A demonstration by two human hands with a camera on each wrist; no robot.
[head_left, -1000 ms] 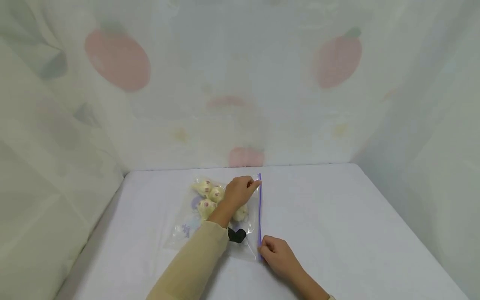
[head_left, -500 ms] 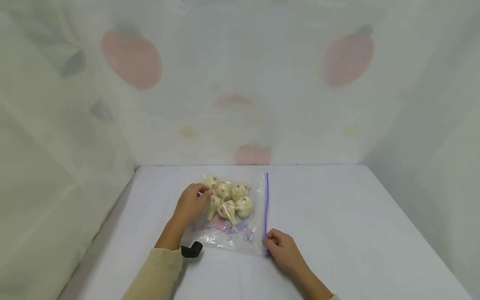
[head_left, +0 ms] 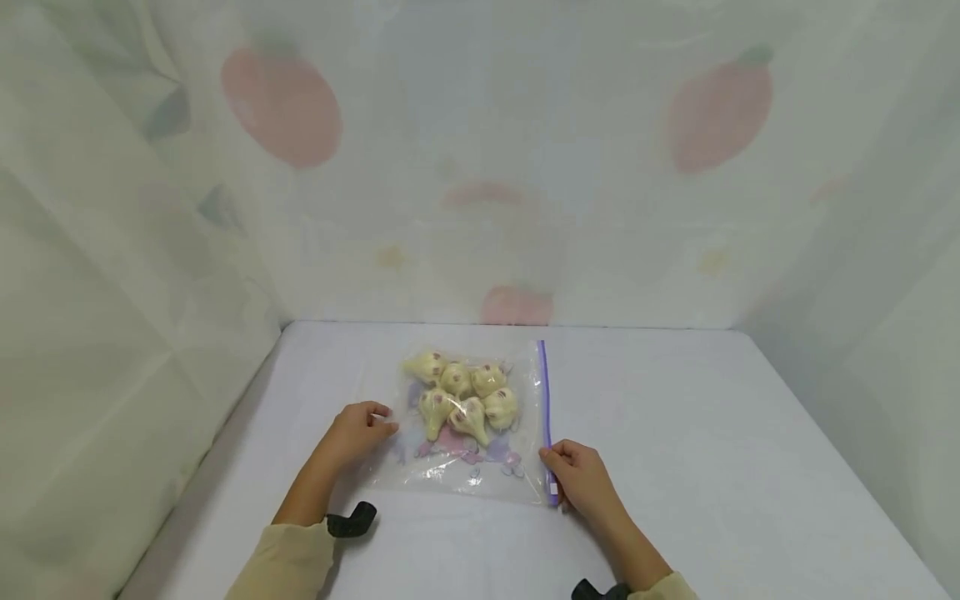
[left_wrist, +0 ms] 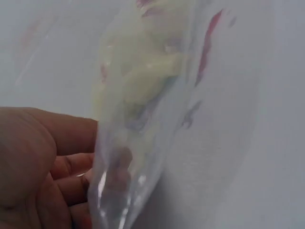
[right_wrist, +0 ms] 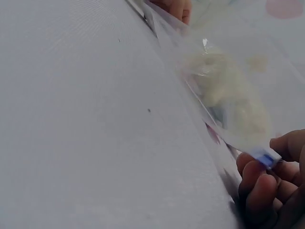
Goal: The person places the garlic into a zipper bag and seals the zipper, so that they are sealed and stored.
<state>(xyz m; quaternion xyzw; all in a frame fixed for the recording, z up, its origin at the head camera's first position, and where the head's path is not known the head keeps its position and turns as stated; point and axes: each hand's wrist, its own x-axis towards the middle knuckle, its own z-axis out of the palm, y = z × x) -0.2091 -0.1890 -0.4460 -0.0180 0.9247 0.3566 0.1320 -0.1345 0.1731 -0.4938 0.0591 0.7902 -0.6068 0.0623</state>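
Note:
A clear zip bag (head_left: 450, 477) with a purple zip strip (head_left: 545, 392) lies on the white table in the head view. Inside it are several cream garlic bulbs (head_left: 468, 417) with small purple marks. At the bag's left edge, my left hand (head_left: 356, 435) takes the plastic between thumb and fingers; in the left wrist view a fingertip (left_wrist: 121, 167) shows through the film. My right hand (head_left: 588, 479) pinches the near end of the zip strip, where a white and blue slider (right_wrist: 268, 157) sits between thumb and fingers in the right wrist view.
A white cloth covers the table (head_left: 675, 417). Pale printed curtains (head_left: 480, 250) stand behind it and at both sides. Black wrist-worn pieces (head_left: 352, 521) stick out by each sleeve.
My left hand has drawn back from over the bulbs to the bag's left edge, uncovering them. My right hand keeps its hold on the zip end. The head view has shifted slightly.

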